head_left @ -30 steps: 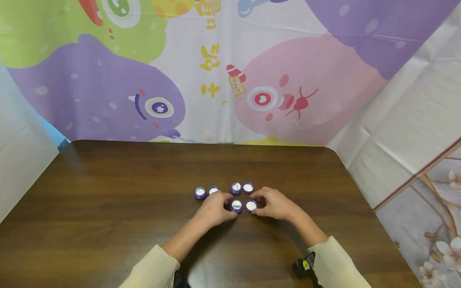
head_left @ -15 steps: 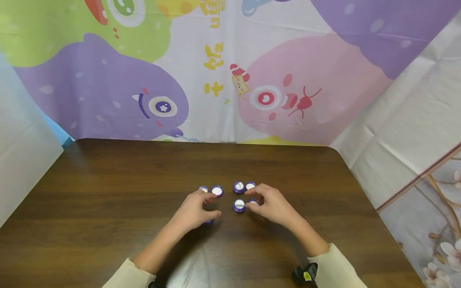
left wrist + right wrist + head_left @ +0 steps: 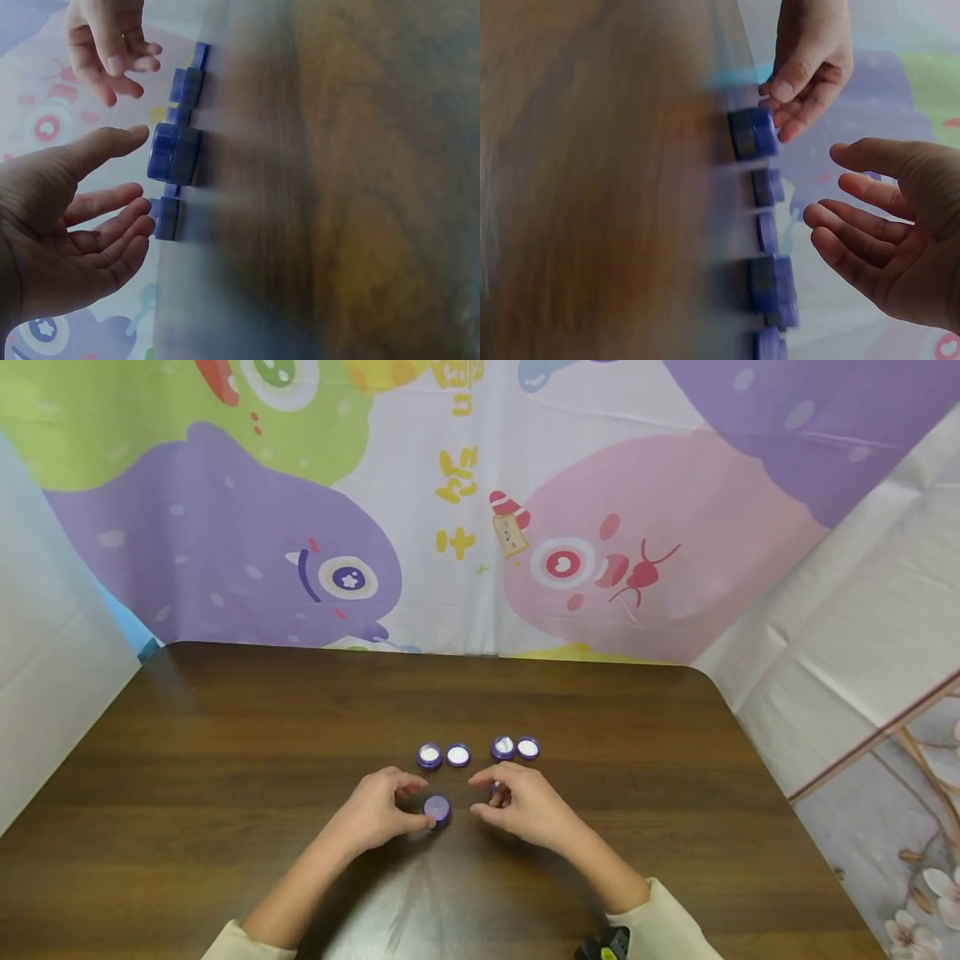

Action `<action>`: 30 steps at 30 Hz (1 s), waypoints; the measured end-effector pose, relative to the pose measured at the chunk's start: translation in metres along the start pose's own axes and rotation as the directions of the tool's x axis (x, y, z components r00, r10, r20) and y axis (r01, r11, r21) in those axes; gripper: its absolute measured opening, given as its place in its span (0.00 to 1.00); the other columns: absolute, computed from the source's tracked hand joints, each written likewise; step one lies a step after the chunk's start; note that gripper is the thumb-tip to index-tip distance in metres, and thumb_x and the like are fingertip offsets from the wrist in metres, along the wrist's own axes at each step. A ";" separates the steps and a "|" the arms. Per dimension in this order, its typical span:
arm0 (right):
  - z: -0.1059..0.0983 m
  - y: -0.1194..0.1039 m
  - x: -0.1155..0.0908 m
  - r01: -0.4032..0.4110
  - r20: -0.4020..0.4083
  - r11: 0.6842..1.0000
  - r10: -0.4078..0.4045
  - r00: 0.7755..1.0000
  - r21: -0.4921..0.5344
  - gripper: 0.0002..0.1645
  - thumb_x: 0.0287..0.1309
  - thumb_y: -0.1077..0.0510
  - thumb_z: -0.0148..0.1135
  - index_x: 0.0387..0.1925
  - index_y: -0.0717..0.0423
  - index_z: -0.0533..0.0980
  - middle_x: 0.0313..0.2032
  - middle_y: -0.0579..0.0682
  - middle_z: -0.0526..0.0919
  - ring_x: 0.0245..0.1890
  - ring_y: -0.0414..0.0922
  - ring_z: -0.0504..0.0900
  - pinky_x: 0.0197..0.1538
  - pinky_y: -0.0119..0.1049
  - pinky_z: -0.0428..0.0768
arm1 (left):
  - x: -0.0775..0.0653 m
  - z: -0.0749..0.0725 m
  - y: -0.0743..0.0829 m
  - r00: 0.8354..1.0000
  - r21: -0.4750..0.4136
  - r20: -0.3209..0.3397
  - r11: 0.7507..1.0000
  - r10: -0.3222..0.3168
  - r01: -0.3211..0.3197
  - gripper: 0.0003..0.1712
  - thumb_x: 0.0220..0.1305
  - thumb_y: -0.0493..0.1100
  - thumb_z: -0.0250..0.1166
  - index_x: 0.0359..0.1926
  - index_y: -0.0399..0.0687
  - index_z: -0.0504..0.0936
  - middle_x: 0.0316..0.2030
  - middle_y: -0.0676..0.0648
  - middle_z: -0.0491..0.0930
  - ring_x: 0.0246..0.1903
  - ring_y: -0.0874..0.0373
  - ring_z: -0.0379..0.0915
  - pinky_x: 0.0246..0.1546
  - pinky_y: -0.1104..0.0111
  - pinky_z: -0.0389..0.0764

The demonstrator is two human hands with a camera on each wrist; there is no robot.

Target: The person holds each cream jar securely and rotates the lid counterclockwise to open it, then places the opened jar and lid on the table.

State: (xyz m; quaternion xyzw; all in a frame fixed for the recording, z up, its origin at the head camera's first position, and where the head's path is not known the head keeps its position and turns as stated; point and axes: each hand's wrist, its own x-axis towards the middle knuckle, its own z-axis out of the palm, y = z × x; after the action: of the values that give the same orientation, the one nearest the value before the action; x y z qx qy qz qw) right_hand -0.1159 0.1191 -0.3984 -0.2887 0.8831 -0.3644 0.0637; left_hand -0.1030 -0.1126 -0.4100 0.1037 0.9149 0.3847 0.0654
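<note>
A small purple round jar with its lid on (image 3: 437,810) stands near the table's middle. My left hand (image 3: 371,814) is beside it, thumb tip at its near edge and fingers loosely bent; whether the thumb touches is unclear. Right of that jar, my right hand (image 3: 528,806) hovers with fingers spread and nothing between them. Behind lie an uncovered jar with a silvery top (image 3: 429,756) and a flat white-faced lid (image 3: 458,755). A similar jar (image 3: 503,747) and lid (image 3: 528,747) sit further right. My right fingers mostly hide another purple piece (image 3: 496,787).
The brown wooden table (image 3: 225,760) spreads around the jars. A cloth printed with cartoon figures (image 3: 450,593) hangs along its far edge. White cloth (image 3: 832,635) closes off the right side.
My left hand has moved left from the front uncovered jar to the lidded jar. My right hand has left the front lid and shifted left toward the same jar, covering the front pair.
</note>
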 end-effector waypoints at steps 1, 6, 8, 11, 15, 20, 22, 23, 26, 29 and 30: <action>0.003 -0.001 0.002 -0.002 0.001 1.000 0.002 1.000 0.002 0.19 0.52 0.59 0.67 0.46 0.60 0.77 0.43 0.55 0.82 0.29 0.36 0.77 0.31 0.24 0.77 | 0.000 0.001 0.000 1.000 0.004 -0.002 1.000 0.002 -0.002 0.26 0.40 0.43 0.77 0.43 0.41 0.83 0.36 0.47 0.80 0.39 0.54 0.75 0.42 0.61 0.78; 0.018 -0.001 0.012 -0.026 0.013 1.000 0.026 1.000 0.009 0.19 0.51 0.59 0.68 0.46 0.60 0.77 0.44 0.53 0.82 0.29 0.36 0.78 0.30 0.23 0.77 | 0.001 0.006 -0.002 1.000 -0.006 0.005 1.000 -0.029 0.029 0.24 0.40 0.39 0.76 0.42 0.40 0.83 0.35 0.48 0.79 0.37 0.55 0.74 0.41 0.62 0.78; 0.024 0.001 0.016 -0.035 0.020 0.999 0.035 0.999 0.010 0.20 0.51 0.59 0.68 0.46 0.59 0.77 0.43 0.53 0.82 0.28 0.36 0.78 0.29 0.23 0.76 | 0.001 0.009 -0.004 0.999 -0.012 0.008 0.999 -0.037 0.037 0.24 0.39 0.38 0.76 0.42 0.39 0.83 0.33 0.48 0.78 0.35 0.56 0.73 0.39 0.64 0.77; 0.030 0.003 0.019 -0.053 0.038 0.999 0.052 0.998 0.014 0.21 0.50 0.60 0.68 0.48 0.59 0.77 0.43 0.53 0.82 0.28 0.36 0.79 0.29 0.23 0.76 | 0.002 0.013 -0.005 0.999 -0.015 0.010 0.999 -0.032 0.032 0.23 0.39 0.36 0.76 0.41 0.38 0.83 0.30 0.48 0.77 0.32 0.58 0.72 0.37 0.66 0.76; 0.035 0.002 0.023 -0.066 0.059 0.998 0.065 0.996 0.012 0.22 0.50 0.60 0.69 0.49 0.58 0.76 0.44 0.54 0.82 0.28 0.36 0.79 0.30 0.22 0.76 | 0.003 0.015 -0.003 0.999 -0.014 0.014 0.999 -0.032 0.032 0.22 0.39 0.36 0.76 0.41 0.38 0.83 0.30 0.48 0.77 0.31 0.59 0.72 0.35 0.68 0.76; 0.038 0.001 0.027 -0.064 0.087 0.998 0.062 0.994 0.025 0.21 0.48 0.61 0.69 0.47 0.60 0.77 0.40 0.53 0.82 0.27 0.35 0.78 0.29 0.22 0.76 | 0.004 0.016 -0.002 0.999 -0.012 0.015 0.999 -0.030 0.030 0.21 0.39 0.36 0.76 0.39 0.37 0.83 0.29 0.48 0.77 0.31 0.59 0.73 0.35 0.68 0.76; 0.040 0.000 0.028 -0.076 0.108 0.996 0.071 0.992 0.041 0.22 0.48 0.61 0.69 0.47 0.60 0.77 0.38 0.52 0.82 0.26 0.34 0.77 0.28 0.22 0.77 | 0.005 0.016 -0.003 1.000 -0.005 0.014 1.000 -0.019 0.019 0.20 0.38 0.37 0.76 0.37 0.38 0.83 0.28 0.49 0.77 0.30 0.59 0.72 0.33 0.69 0.75; 0.040 0.000 0.028 -0.082 0.116 0.995 0.076 0.990 0.048 0.22 0.48 0.61 0.69 0.47 0.60 0.77 0.37 0.52 0.82 0.25 0.33 0.77 0.28 0.22 0.77 | 0.005 0.016 -0.003 1.000 -0.002 0.016 1.000 -0.014 0.014 0.19 0.38 0.37 0.76 0.36 0.38 0.84 0.28 0.49 0.77 0.30 0.59 0.72 0.33 0.70 0.74; 0.042 -0.001 0.030 -0.088 0.130 0.995 0.082 0.988 0.045 0.22 0.49 0.60 0.70 0.47 0.60 0.77 0.35 0.51 0.82 0.24 0.32 0.77 0.27 0.22 0.77 | 0.006 0.017 -0.004 1.000 0.002 0.022 1.000 0.008 -0.008 0.17 0.39 0.37 0.76 0.34 0.39 0.84 0.27 0.49 0.77 0.29 0.60 0.71 0.31 0.72 0.73; 0.043 -0.002 0.031 -0.081 0.130 0.996 0.077 0.988 0.023 0.21 0.49 0.60 0.69 0.46 0.60 0.78 0.32 0.50 0.82 0.24 0.31 0.76 0.27 0.22 0.76 | 0.005 0.017 -0.005 0.999 0.003 0.027 1.000 0.020 -0.020 0.16 0.40 0.38 0.76 0.34 0.39 0.84 0.27 0.49 0.77 0.30 0.61 0.71 0.31 0.72 0.73; 0.043 -0.003 0.031 -0.077 0.132 0.997 0.074 0.988 0.013 0.21 0.49 0.60 0.69 0.46 0.61 0.78 0.32 0.49 0.81 0.24 0.31 0.76 0.27 0.21 0.76 | 0.005 0.017 -0.005 0.999 0.003 0.026 1.000 0.024 -0.024 0.16 0.41 0.39 0.76 0.35 0.39 0.84 0.28 0.49 0.77 0.30 0.61 0.71 0.31 0.72 0.73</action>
State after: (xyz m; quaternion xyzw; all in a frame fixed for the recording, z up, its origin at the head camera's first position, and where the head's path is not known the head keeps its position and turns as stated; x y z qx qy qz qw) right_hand -0.1261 0.0748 -0.4246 -0.2778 0.8839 -0.3500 0.1382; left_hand -0.1051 -0.1030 -0.4251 0.1197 0.9134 0.3823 0.0726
